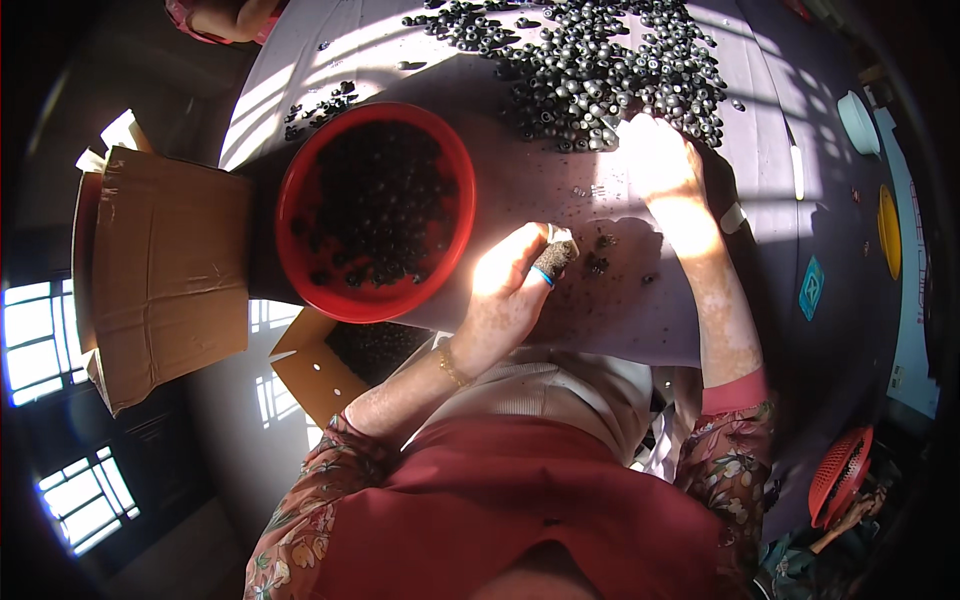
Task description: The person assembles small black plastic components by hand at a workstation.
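Observation:
My left hand (505, 280) is closed near the front edge of the table, to the right of a red basin (466, 215) holding many small black ring-like parts (385, 200). At its fingertips is a brown, speckled piece with a blue band (556, 262); whether it is a finger cover or something held is unclear. My right hand (660, 160) reaches to the near edge of a large heap of small, round, dark parts with holes (600, 70). Its fingers are bent together, and glare hides what they hold. Dark crumbs (600, 250) lie on the cloth between both hands.
A cardboard box (170, 270) stands left of the basin, with an open carton (310, 370) below. At the right are a white bowl (858, 122), a yellow dish (889, 232), a blue packet (811, 288) and a red basket (838, 475). Another person's arm (225, 18) shows top left.

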Tool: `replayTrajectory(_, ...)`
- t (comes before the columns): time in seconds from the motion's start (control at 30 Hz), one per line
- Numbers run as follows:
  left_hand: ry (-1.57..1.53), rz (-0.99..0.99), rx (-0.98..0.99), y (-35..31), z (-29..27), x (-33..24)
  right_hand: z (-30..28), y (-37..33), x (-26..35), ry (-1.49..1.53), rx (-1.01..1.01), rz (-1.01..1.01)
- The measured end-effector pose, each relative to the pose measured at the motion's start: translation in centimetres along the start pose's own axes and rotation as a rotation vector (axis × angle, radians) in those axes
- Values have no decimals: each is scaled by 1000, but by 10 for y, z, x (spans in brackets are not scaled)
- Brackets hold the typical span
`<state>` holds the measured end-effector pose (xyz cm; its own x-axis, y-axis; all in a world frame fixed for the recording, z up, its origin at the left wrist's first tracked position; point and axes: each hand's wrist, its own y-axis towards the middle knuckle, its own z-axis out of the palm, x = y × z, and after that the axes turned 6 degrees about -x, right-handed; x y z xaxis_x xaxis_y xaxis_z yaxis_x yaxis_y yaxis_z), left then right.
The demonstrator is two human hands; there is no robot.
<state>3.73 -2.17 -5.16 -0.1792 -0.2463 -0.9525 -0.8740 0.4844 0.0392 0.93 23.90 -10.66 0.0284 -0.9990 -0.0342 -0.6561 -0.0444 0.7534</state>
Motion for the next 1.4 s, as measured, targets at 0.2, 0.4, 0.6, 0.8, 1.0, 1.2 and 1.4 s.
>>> replayTrajectory(0.2, -933, -239, 168, 8, -2, -8, -89, 44, 60, 706, 331, 669)
replayTrajectory(0.4, -1199, -343, 188, 5, 8, -46, -135, 31, 117, 1094, 172, 762)
replayTrajectory(0.6, -986, -273, 97, 5, 5, -47, -132, 34, 113, 750, -64, 193)
replayTrajectory(0.8, -1216, -405, 55, 2, 4, -57, -138, 42, 117, 758, 23, 159)
replayTrajectory(1.0, -1254, -371, 74, -1, 5, -54, -139, 39, 115, 882, 141, 351)
replayTrajectory(1.2, -1272, -372, 101, -1, 9, -45, -148, 49, 117, 1153, 417, 834)
replayTrajectory(1.4, -1415, -434, 299, -1, 7, -40, -155, 58, 107, 1432, 609, 1141)
